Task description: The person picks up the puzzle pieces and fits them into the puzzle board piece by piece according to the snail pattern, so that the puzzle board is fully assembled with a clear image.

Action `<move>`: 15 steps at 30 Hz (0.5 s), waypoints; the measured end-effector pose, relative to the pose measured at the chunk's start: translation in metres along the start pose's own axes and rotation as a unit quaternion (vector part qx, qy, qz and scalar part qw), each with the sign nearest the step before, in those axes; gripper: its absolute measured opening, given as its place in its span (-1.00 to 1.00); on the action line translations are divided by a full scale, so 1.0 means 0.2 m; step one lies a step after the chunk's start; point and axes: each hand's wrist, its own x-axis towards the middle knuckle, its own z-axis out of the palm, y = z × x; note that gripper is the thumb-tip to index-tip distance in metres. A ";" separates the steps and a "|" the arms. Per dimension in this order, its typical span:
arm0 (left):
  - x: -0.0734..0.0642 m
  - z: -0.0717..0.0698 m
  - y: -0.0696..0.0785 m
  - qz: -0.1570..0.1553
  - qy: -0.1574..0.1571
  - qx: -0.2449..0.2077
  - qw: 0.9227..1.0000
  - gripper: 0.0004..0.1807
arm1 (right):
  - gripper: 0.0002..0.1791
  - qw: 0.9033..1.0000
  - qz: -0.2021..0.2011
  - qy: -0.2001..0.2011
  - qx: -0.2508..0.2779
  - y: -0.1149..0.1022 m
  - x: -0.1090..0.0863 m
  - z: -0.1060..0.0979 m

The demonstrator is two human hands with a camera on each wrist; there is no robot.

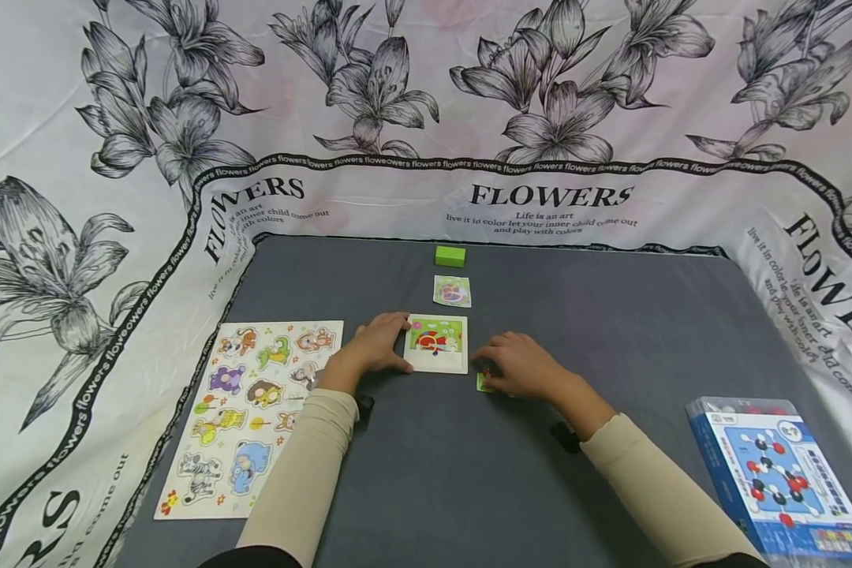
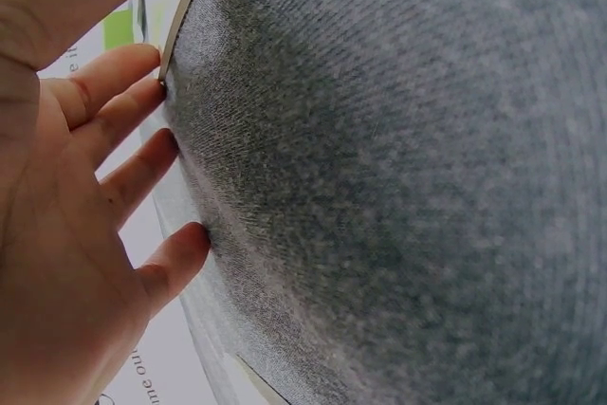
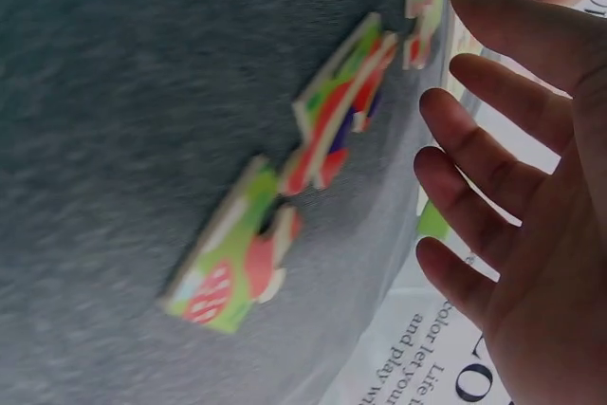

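A small square puzzle board (image 1: 436,368) lies mid-table, with a red and green picture partly filling its frame. My left hand (image 1: 372,347) rests at the board's left side, its fingertips and thumb against the edge. To the right of the board, my right hand (image 1: 521,364) hovers low, its fingers relaxed. A green puzzle piece (image 1: 481,383) shows beside that hand's fingers. In the right wrist view, a piece with a red spotted shape (image 3: 211,296), a red and blue piece (image 3: 332,111) and another green piece (image 3: 429,2) lie on the cloth, apart from the fingers.
Behind the board lie a picture card (image 1: 452,291) and a green block (image 1: 450,256). An animal puzzle board (image 1: 213,442) is at the left, partly under the left forearm. A blue molecule-model box (image 1: 781,473) sits at the right. Floral cloth (image 1: 539,118) hangs around the grey table.
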 end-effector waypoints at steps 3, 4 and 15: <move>0.00 -0.01 0.00 -0.002 0.000 0.002 1.000 -0.15 | -0.56 1.000 -0.003 0.002 -0.002 0.00 -0.02 0.01; -0.01 -0.01 0.01 -0.002 -0.001 0.002 1.000 -0.15 | -0.56 1.000 -0.005 0.004 -0.002 0.01 -0.03 0.01; -0.01 -0.01 0.01 -0.005 -0.004 -0.007 1.000 -0.14 | -0.58 0.999 -0.030 0.016 0.009 0.01 -0.07 0.04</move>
